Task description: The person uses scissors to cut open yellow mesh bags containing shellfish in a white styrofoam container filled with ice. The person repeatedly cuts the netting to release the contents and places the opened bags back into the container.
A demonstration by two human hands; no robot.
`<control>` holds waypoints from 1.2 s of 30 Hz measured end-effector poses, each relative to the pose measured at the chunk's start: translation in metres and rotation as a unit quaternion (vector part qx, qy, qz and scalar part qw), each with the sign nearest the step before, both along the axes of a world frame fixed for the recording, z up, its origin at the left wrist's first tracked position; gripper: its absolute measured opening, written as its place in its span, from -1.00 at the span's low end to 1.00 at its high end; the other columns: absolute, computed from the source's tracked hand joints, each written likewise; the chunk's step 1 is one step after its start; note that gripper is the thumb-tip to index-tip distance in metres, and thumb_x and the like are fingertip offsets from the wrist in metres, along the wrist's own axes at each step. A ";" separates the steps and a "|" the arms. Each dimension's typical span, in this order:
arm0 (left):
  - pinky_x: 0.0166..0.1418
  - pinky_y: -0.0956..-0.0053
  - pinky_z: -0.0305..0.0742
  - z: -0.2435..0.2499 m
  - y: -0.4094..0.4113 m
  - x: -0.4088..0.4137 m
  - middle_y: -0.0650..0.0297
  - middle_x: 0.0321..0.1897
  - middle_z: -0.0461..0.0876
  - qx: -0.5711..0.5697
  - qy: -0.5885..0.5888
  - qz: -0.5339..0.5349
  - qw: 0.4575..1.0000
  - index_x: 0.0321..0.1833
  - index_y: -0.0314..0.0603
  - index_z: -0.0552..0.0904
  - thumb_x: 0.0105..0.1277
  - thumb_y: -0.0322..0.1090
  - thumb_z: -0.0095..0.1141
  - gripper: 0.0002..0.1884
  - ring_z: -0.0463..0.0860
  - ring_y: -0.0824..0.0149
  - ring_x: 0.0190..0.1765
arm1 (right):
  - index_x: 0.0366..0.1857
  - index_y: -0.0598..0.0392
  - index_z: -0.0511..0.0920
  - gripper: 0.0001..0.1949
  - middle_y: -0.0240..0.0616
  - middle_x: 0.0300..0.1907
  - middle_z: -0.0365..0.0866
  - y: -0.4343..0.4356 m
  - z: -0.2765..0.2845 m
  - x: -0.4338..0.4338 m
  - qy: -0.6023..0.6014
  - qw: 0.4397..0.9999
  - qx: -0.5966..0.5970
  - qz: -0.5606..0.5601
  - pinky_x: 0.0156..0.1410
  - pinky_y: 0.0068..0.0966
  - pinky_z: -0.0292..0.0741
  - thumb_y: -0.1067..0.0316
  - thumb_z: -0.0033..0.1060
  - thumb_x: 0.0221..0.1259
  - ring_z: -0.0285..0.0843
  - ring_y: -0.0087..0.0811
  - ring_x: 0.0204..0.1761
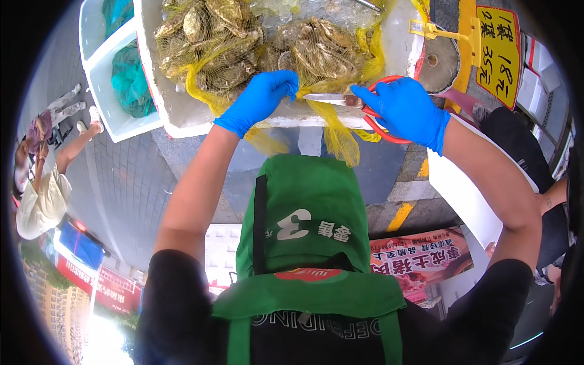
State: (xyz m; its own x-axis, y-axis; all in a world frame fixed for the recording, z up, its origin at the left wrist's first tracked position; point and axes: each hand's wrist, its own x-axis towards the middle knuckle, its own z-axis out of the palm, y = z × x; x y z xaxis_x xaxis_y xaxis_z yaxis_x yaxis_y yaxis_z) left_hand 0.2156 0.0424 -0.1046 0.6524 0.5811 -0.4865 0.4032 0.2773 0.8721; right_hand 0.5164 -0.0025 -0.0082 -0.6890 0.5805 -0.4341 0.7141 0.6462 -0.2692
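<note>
My left hand, in a blue glove, pinches the gathered neck of a yellow net bag at the near wall of a white foam box. My right hand, also gloved, holds red-handled scissors, their blades lying against the net just right of my left fingertips. Oysters fill that bag, and its loose tail hangs over the box edge. Another net bag of oysters lies to the left, its yellow end trailing under my left wrist. Ice shows behind the bags.
The foam box has a thick rim. White containers with teal plastic bags stand left. A yellow price sign is clipped at right. A person in dark clothes is close on the right; other people are farther off, left.
</note>
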 end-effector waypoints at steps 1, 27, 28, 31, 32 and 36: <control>-0.04 0.41 0.57 -0.002 0.001 0.000 0.16 -0.28 0.72 -0.012 0.004 0.024 1.000 -0.02 -0.28 0.66 0.37 -0.50 0.05 -0.80 0.66 0.36 -0.21 | 0.22 0.05 0.50 -0.55 -0.24 -0.40 0.61 0.008 0.002 -0.003 -0.020 1.000 0.008 0.009 -0.41 -0.34 0.53 0.24 0.17 0.22 0.64 -0.27 -0.43; -0.22 0.47 0.46 -0.026 -0.008 0.107 0.24 -0.44 0.50 0.089 0.093 0.087 0.988 -0.19 -0.28 0.53 0.16 -0.46 0.25 -0.80 0.42 0.47 -0.37 | 0.04 0.20 0.55 -0.73 -0.32 -0.27 0.60 -0.019 -0.118 -0.057 0.436 0.471 -0.162 -0.749 -0.26 -0.54 0.52 0.49 0.23 0.27 0.52 -0.57 -0.32; -0.23 0.48 0.45 -0.024 -0.009 0.107 0.26 -0.45 0.48 0.081 0.093 0.090 0.988 -0.21 -0.28 0.52 0.15 -0.47 0.23 -0.81 0.40 0.48 -0.37 | 0.09 0.18 0.52 -0.68 -0.30 -0.25 0.59 -0.021 -0.121 -0.059 0.440 0.455 -0.165 -0.756 -0.26 -0.53 0.54 0.50 0.23 0.27 0.55 -0.54 -0.29; -0.25 0.52 0.41 -0.022 -0.013 0.106 0.31 -0.46 0.46 0.025 0.092 0.113 0.989 -0.25 -0.29 0.51 0.14 -0.49 0.20 -0.84 0.38 0.52 -0.36 | 0.20 0.12 0.49 -0.61 -0.26 -0.33 0.61 -0.024 -0.124 -0.068 0.456 0.402 -0.162 -0.777 -0.39 -0.57 0.48 0.51 0.20 0.29 0.58 -0.53 -0.43; -0.25 0.53 0.41 -0.022 -0.015 0.105 0.33 -0.46 0.46 0.002 0.090 0.123 0.988 -0.26 -0.29 0.51 0.14 -0.50 0.19 -0.85 0.38 0.54 -0.36 | 0.20 0.13 0.48 -0.62 -0.26 -0.30 0.61 -0.025 -0.125 -0.072 0.459 0.376 -0.163 -0.788 -0.38 -0.56 0.49 0.52 0.18 0.29 0.58 -0.51 -0.41; -0.25 0.57 0.39 -0.029 -0.026 0.099 0.41 -0.43 0.47 -0.058 0.050 0.177 0.981 -0.26 -0.27 0.55 0.14 -0.51 0.18 -0.87 0.39 0.58 -0.34 | 0.07 0.16 0.47 -0.72 -0.25 -0.23 0.58 -0.030 -0.132 -0.087 0.470 0.331 -0.147 -0.805 -0.29 -0.49 0.56 0.53 0.14 0.31 0.59 -0.46 -0.31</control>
